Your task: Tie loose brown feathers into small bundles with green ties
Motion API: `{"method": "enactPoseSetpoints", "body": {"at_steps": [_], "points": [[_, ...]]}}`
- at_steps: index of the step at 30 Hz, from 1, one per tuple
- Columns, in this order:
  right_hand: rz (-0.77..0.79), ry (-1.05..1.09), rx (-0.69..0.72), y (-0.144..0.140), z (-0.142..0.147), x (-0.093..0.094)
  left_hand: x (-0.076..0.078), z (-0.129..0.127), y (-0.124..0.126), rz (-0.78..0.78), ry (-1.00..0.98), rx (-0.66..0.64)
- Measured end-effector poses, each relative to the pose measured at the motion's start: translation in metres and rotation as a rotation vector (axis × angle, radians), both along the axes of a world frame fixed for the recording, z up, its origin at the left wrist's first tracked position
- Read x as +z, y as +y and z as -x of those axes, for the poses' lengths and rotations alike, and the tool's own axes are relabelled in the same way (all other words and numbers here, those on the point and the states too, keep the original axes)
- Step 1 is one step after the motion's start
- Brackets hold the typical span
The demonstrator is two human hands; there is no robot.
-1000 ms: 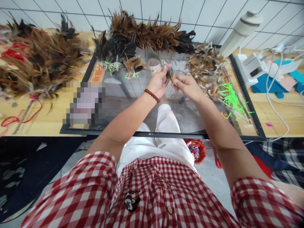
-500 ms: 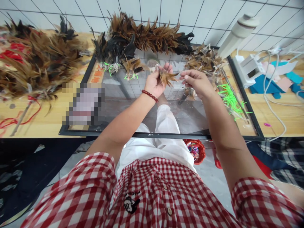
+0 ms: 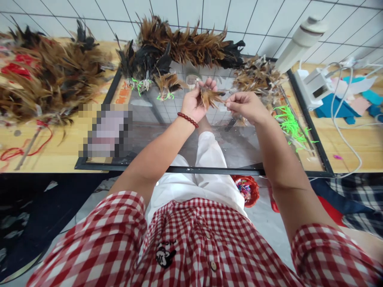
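Our left hand (image 3: 194, 101) clamps a feather tuft (image 3: 210, 97); our right hand (image 3: 243, 105) pinches its tip, above bare glass (image 3: 179, 135).

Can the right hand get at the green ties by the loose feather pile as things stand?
Probably yes. The right hand hovers just left of the green ties, with only bare glass tabletop between. But its fingers are pinched at the feather bundle held in the left hand.

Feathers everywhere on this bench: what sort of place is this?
Probably a small craft workshop making feather goods. Heaps of brown and black feathers line the wooden bench, tied bunches lie on the black-framed glass panel, and the left hand holds a small feather tuft.
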State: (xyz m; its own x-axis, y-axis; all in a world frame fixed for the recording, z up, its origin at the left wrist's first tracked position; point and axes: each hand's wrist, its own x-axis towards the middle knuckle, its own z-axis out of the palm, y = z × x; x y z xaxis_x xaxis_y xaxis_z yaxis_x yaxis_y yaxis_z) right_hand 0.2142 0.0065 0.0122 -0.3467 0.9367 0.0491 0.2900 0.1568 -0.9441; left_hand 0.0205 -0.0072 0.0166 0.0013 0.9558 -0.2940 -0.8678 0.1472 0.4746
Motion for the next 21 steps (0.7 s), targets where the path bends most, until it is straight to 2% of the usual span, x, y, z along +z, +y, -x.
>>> {"method": "enactPoseSetpoints", "body": {"at_steps": [7, 10, 12, 16, 18, 21], "points": [[-0.056, 0.134, -0.147, 0.006, 0.003, -0.001, -0.002, 0.0, 0.001, 0.028, -0.08, -0.009], [-0.123, 0.115, -0.183, 0.011, -0.001, -0.004, -0.006, 0.001, 0.003, 0.032, -0.091, -0.003], [-0.212, 0.011, -0.21, 0.014, -0.008, -0.006, -0.009, 0.002, 0.005, 0.022, -0.059, -0.009], [-0.379, -0.358, -0.282, 0.019, -0.029, -0.008, -0.018, 0.0, 0.006, -0.045, 0.099, -0.053], [-0.377, -0.486, -0.304, 0.021, -0.037, -0.011, -0.02, -0.004, 0.004, -0.068, 0.207, -0.083], [-0.334, -0.565, -0.3, 0.022, -0.041, -0.015, -0.019, -0.012, -0.001, -0.093, 0.348, -0.131]]}}
